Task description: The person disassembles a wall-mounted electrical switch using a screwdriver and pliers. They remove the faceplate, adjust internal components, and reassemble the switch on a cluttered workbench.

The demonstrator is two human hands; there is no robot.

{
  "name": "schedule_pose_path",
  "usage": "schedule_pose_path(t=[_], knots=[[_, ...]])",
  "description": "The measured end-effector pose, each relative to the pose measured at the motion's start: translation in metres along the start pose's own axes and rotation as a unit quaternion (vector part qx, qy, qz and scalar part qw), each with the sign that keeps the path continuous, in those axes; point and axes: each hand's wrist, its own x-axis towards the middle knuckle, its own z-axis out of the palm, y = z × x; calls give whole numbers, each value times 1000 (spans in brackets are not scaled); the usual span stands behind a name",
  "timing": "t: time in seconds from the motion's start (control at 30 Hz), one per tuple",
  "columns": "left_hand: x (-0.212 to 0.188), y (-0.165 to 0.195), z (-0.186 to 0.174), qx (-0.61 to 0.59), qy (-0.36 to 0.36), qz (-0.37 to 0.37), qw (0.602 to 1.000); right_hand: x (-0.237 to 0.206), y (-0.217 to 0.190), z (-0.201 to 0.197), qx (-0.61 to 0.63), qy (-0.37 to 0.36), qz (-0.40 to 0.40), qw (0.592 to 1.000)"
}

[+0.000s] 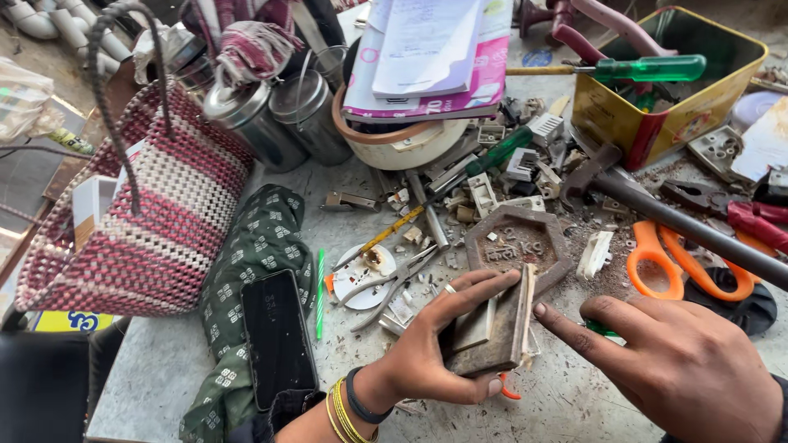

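surface (566, 402): grey, scuffed and totally buried in clutter, with only a bit of bare top near the bottom edge
basket (156, 221): woven pink-and-white thing with a dark handle, sitting on the left side
tin box (648, 123): yellow, open, up at the top right, with a green-handled screwdriver (648, 68) lying across its rim
cloth (246, 271): green patterned roll just right of the basket, with a black phone (277, 336) lying on top of it
right hand (681, 361): bottom right, loosely curled and not gripping anything, index fingertip touching the right edge of the block
left hand (427, 344): bracelets on the wrist, ring on one finger, grasping the block from the left with fingers wrapped over its top edge
scissors (681, 262): orange handles, lying flat just above the right hand
hexagonal weight (517, 242): dark metal with raised lettering, just above the block
block (492, 328): small, flat, brownish piece, looks like wood with a metal plate on its face, held just above the surface at bottom centre, between both hands
pliers (390, 287): small silver pair resting across a white disc, left of the weight
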Motion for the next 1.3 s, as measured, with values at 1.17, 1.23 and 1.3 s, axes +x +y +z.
schedule_pose_path(t=[1.17, 1.23, 1.3], knots=[[16, -10, -31, -101, -73, -94, 988, -43, 68, 13, 49, 62, -6, 997], [17, -16, -35, -142, -87, -73, 983, -45, 66, 20, 84, 82, -31, 993], [19, -22, -37, -166, -127, -63, 976, -45, 62, 23, 101, 62, -77, 990]])
